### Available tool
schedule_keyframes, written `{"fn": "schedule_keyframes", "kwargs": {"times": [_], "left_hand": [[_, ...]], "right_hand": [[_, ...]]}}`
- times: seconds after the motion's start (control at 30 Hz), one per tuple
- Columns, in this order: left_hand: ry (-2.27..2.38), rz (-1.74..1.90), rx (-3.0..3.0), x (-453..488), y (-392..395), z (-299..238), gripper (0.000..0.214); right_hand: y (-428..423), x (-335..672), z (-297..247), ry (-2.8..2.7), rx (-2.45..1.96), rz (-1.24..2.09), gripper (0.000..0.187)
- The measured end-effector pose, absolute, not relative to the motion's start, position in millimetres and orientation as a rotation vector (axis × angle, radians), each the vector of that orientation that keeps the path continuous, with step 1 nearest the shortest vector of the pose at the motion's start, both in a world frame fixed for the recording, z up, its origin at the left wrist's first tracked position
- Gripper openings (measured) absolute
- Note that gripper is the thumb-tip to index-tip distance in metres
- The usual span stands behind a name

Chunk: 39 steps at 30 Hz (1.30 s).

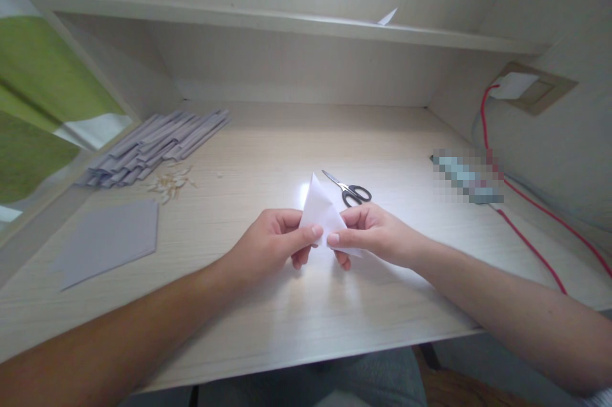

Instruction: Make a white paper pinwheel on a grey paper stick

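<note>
Just this side of the black-handled scissors (346, 189), it's folded white paper (317, 208), left hand (276, 235) and right hand (380, 233) each pinching one side between thumb and fingers, presumably to steady the creases, while folded paper strips (160, 145) lie well left of the scissors, leaving elbow room.

Red cable (483, 117) from a white plug (515, 85) at the wall socket (557, 88), green-and-white cloth (38, 62) opposite
</note>
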<state>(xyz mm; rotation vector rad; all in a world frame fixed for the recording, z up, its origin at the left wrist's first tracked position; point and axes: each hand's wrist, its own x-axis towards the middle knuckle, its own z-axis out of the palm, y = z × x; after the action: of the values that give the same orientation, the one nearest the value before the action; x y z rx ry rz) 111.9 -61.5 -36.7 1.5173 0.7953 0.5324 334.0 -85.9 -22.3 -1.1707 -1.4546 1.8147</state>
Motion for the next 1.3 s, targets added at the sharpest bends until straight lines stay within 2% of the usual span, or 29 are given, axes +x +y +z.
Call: {"fn": "schedule_keyframes", "kwargs": {"times": [0.47,0.7,1.13,1.3], "left_hand": [[0.884,0.649,1.464,112.2,-55.0,-42.7,0.033],[0.856,0.672,1.460,111.3,-56.4,-42.1,0.033],[0.863,0.984,1.310,108.9,-51.1,-36.6,0.034],[0.817,0.965,1.294,110.4,-52.0,-36.2,0.033]], "right_hand": [[-82.3,333.2,-26.0,-1.427,-1.219,1.788,0.047],[-82.5,334.4,-27.5,-1.416,-1.183,1.806,0.044],[-78.9,342.4,-35.7,-1.430,-1.075,1.779,0.040],[-79.2,342.6,-37.3,-1.454,-1.058,1.758,0.038]]}}
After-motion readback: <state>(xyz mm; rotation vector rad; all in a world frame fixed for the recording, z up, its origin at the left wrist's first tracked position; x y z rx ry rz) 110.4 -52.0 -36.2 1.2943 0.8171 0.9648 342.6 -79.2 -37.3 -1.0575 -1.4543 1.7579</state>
